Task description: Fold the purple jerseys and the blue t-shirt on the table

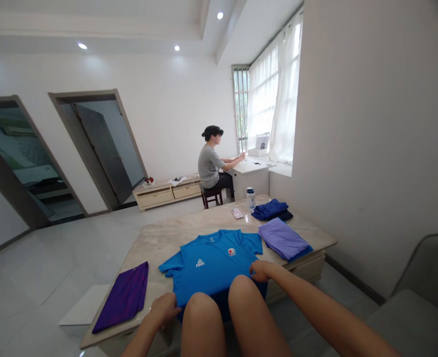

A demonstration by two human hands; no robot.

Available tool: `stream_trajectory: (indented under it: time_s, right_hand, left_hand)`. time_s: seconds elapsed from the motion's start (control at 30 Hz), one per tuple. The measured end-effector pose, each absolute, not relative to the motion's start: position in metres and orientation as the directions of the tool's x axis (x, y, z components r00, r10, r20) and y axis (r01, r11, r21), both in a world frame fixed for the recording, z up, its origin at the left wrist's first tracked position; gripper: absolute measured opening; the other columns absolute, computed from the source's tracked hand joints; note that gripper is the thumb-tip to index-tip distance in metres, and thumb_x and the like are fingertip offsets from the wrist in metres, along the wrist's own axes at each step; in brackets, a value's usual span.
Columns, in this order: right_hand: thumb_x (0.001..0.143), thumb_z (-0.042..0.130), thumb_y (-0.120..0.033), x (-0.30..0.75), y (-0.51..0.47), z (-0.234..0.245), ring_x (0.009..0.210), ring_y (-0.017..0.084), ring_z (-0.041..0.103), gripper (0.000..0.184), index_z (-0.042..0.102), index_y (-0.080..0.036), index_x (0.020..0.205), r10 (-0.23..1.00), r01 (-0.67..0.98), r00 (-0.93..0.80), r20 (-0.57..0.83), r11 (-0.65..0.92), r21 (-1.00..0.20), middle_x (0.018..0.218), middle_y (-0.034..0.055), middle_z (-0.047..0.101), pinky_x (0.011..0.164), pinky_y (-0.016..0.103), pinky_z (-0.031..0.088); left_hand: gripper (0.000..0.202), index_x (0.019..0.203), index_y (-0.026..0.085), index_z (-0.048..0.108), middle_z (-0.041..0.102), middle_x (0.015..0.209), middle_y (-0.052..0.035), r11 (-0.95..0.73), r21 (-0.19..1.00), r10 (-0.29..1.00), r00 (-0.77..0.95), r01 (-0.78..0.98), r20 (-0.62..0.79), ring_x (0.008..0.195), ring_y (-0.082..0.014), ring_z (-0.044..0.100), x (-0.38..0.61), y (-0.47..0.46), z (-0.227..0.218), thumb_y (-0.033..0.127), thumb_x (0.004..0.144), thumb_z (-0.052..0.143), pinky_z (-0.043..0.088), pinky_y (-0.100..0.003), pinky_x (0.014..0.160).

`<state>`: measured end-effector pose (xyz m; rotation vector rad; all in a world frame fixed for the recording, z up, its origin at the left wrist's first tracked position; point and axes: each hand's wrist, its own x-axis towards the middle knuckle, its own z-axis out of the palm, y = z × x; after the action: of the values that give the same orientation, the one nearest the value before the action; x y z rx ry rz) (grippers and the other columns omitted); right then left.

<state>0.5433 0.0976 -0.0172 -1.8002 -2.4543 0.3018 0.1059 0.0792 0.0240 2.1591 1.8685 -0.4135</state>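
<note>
A bright blue T-shirt lies face up on the marble-topped table, collar away from me. It has a white logo and a round badge on the chest, and its lower part hangs over the near edge, partly hidden by my knees. My left hand is closed on the shirt's left side by the table edge. On the opposite side, my right hand pinches the shirt's right side below the sleeve. A folded purple garment lies left of the shirt. Folded lilac clothing rests on a blue piece at the right.
Folded dark blue clothes, a bottle and a phone are toward the table's far end. Beyond, a person sits on a stool at a white desk. A grey chair stands at the right.
</note>
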Motion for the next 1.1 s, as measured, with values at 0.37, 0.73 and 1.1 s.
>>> stream_trajectory:
  time_s: [0.37,0.73,1.1]
  right_hand:
    - [0.114,0.032,-0.045,0.500,0.140,-0.091,0.173,0.032,0.015,0.069,0.035,-0.017,0.177,0.998,0.968,-0.007,-0.063,-0.009,-0.253,0.185,0.0130,0.019,0.139,0.057,0.010]
    - [0.116,0.030,-0.053,0.511,0.229,-0.115,0.174,0.029,0.014,0.071,0.034,-0.019,0.178,0.994,0.981,-0.090,0.068,0.100,-0.164,0.186,0.0120,0.018,0.139,0.057,0.010]
    - [0.116,0.029,-0.044,0.505,0.216,-0.119,0.174,0.033,0.007,0.064,0.040,-0.024,0.176,0.954,0.965,-0.242,0.175,0.255,-0.056,0.186,0.0044,0.020,0.139,0.063,0.004]
  left_hand:
    - [0.066,0.171,0.016,0.047,0.042,0.177,-0.0118,-0.169,0.116,0.983,0.176,0.979,-0.048,0.167,-0.0323,0.038,0.135,0.159,-0.084,0.040,0.111,0.035,0.029,-0.055,0.136]
    - [0.063,0.172,0.019,0.046,0.039,0.180,-0.0132,0.013,0.117,0.990,-0.029,0.993,0.141,0.167,-0.0382,0.033,0.148,0.227,-0.100,0.041,0.113,0.036,0.031,-0.066,0.133]
    - [0.070,0.176,0.012,0.036,0.032,0.180,-0.0245,0.155,0.225,0.952,-0.206,0.962,0.225,0.168,-0.0398,0.033,0.149,0.211,-0.107,0.041,0.112,0.042,0.029,-0.060,0.135]
